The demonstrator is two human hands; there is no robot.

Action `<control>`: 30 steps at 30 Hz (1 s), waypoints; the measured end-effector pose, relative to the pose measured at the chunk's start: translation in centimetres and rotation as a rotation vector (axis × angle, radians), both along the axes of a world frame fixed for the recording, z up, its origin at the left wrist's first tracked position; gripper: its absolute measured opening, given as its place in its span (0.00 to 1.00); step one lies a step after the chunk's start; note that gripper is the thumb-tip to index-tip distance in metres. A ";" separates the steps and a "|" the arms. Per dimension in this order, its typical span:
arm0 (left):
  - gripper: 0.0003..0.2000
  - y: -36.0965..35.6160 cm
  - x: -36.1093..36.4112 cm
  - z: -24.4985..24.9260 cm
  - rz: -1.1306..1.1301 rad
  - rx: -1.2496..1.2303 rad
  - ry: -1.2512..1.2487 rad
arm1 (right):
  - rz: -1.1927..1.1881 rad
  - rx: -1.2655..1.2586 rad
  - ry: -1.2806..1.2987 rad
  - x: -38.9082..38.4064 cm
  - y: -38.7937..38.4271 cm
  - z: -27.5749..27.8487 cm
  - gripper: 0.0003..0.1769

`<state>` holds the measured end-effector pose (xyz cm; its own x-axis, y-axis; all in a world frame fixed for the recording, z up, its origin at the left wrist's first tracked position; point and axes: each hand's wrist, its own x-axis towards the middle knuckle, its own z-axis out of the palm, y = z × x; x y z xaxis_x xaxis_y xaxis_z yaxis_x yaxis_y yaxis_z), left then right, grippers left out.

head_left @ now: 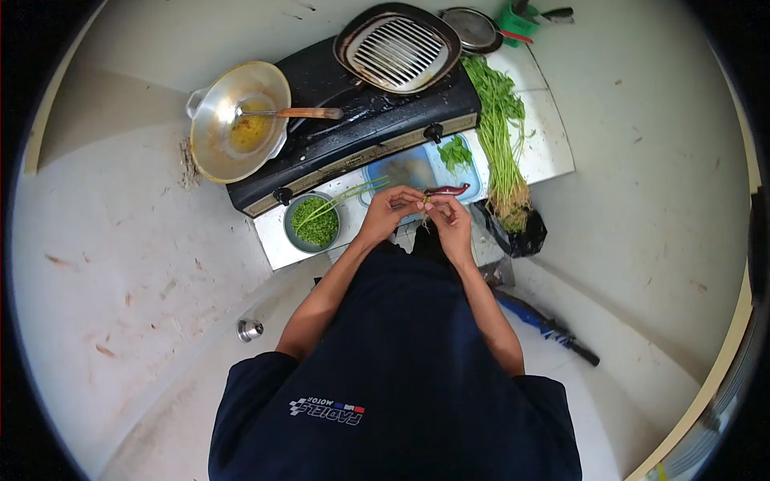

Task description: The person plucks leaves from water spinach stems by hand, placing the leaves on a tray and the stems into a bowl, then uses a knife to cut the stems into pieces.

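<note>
Both hands meet above the front edge of a blue tray [476,183]. My left hand [391,210] pinches a thin green stalk whose upper part reaches left over a bowl [290,232] of small green pieces [314,221]. My right hand [451,224] is closed around the root end, with fine roots [425,220] hanging below the fingertips. A dark red item [447,191], perhaps a knife handle, lies just beyond the fingers. Some loose green leaves [455,153] rest on the tray. Right of it lies a large bunch of leafy greens [499,120] with roots.
Behind the tray stands a black stove [353,152] with a wok [210,152] and ladle [309,113] at left and a grill pan [362,60] at right. A small pan [471,30] and green container [513,22] are at the back. A black bag [529,235] lies at right.
</note>
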<state>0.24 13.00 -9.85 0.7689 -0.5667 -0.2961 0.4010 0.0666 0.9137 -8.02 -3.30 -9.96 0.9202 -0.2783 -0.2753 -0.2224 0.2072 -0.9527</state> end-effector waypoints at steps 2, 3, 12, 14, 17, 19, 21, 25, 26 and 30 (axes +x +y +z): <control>0.10 -0.4 -0.3 -1.4 -0.072 0.004 -0.030 | -0.087 0.005 0.025 -1.3 0.5 -0.2 0.08; 0.09 -0.7 -0.5 -1.7 -0.107 0.000 -0.002 | -0.137 0.001 0.032 -2.4 0.7 -0.5 0.07; 0.08 -5.6 -4.0 -2.9 -0.401 -0.041 0.017 | -0.444 -0.010 0.117 -9.3 -0.5 -0.2 0.07; 0.08 -6.7 -4.4 -2.8 -0.458 -0.033 0.017 | -0.506 -0.014 0.128 -10.5 -0.7 -0.3 0.07; 0.08 -8.0 -5.1 -2.7 -0.516 -0.031 0.058 | -0.589 -0.028 0.137 -11.7 -1.0 -1.1 0.07; 0.08 -8.5 -6.0 -3.4 -0.490 0.006 0.017 | -0.612 -0.031 0.134 -12.2 -1.3 -1.4 0.07; 0.08 -8.6 -6.7 -3.7 -0.476 0.040 -0.007 | -0.583 -0.004 0.162 -12.9 -1.8 -2.0 0.08; 0.08 -8.6 -9.1 -5.4 -0.454 0.105 0.033 | -0.454 0.016 0.250 -15.3 -3.3 -4.1 0.08; 0.08 -8.7 -10.0 -6.2 -0.440 0.123 0.053 | -0.407 0.009 0.283 -16.0 -3.9 -4.6 0.08; 0.09 -10.0 -13.2 -7.6 -0.388 0.139 0.194 | -0.345 -0.087 0.345 -17.9 -6.1 -5.2 0.09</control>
<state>-12.98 3.04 -17.48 0.4304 -0.7469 -0.5069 0.5365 -0.2400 0.8091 -25.89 -9.43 -15.13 0.6296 -0.5861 -0.5100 -0.4604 0.2473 -0.8526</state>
